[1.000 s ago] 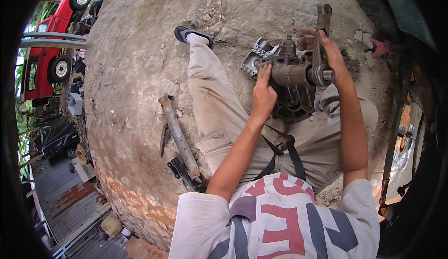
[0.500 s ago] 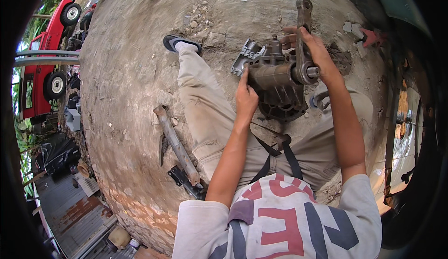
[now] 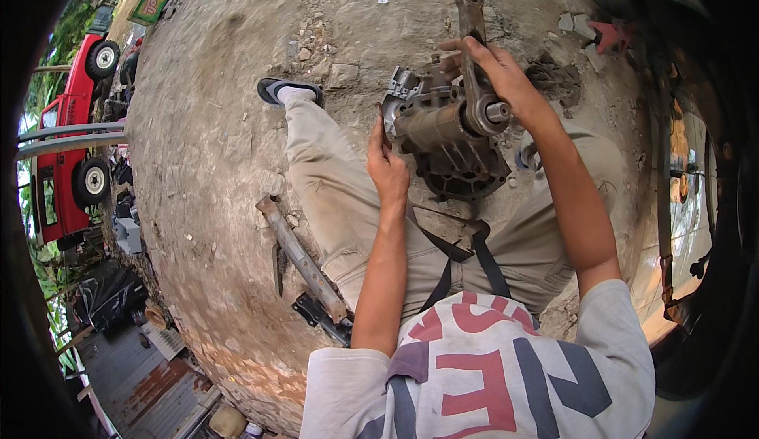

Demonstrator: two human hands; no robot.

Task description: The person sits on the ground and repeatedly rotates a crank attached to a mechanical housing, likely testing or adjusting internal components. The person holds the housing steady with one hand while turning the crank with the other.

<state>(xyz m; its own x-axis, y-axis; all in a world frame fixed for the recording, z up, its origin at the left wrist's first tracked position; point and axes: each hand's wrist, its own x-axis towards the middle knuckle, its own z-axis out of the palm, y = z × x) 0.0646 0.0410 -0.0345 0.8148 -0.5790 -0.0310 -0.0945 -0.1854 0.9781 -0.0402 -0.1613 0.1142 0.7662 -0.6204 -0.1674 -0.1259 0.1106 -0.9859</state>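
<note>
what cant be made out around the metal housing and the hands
In the head view:
Metal housing: underside hidden by its own body.
Right hand: partly hidden behind the lever.
Left hand: its back hides the palm, so gripping or merely touching is unclear.
Black part: its end seems covered by the left forearm.
Red truck: middle crossed by a pale rail.

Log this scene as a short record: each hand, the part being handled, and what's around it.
left hand: at the left end of the dark metal housing; exact grip unclear
right hand: around the lever arm, at the housing's right end
beside housing: silver-grey metal piece
ground, left: long metal bar
background, left: red vehicle
</note>
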